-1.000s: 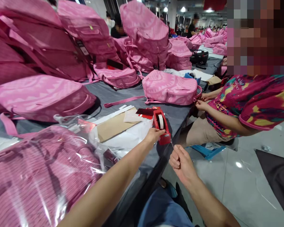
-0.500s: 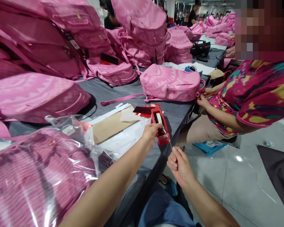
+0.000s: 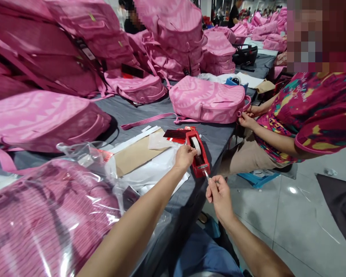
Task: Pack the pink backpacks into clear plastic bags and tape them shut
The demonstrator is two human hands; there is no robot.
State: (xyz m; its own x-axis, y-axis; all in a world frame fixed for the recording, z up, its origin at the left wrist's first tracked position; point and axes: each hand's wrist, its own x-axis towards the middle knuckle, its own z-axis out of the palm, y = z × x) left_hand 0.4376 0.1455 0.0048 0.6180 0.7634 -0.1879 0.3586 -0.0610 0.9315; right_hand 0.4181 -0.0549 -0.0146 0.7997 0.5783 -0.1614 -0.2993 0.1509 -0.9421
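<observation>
A red tape dispenser (image 3: 206, 156) with a white-cored roll stands near the table edge. My left hand (image 3: 185, 157) is at its left side, fingertips pinched together by the roll; what lies between them, if anything, is too small to make out. Just in front of the dispenser's cutter, my right hand (image 3: 221, 198) pinches the end of a short strip of clear tape (image 3: 207, 175) that stretches from the cutter. A brown cardboard piece (image 3: 140, 156) and white paper lie left of the dispenser, with a dark red card (image 3: 175, 134) behind.
A pink backpack in clear plastic (image 3: 54, 215) fills the near left. Other pink backpacks (image 3: 210, 98) lie and stack across the grey-covered table (image 3: 150, 115). At right a co-worker in a colourful shirt (image 3: 314, 115) handles one backpack's strap. A blue tape dispenser (image 3: 233, 80) sits farther back.
My right hand has shifted slightly right and down, still pinching the tape. My left hand stays beside the dispenser, and the view has moved a little.
</observation>
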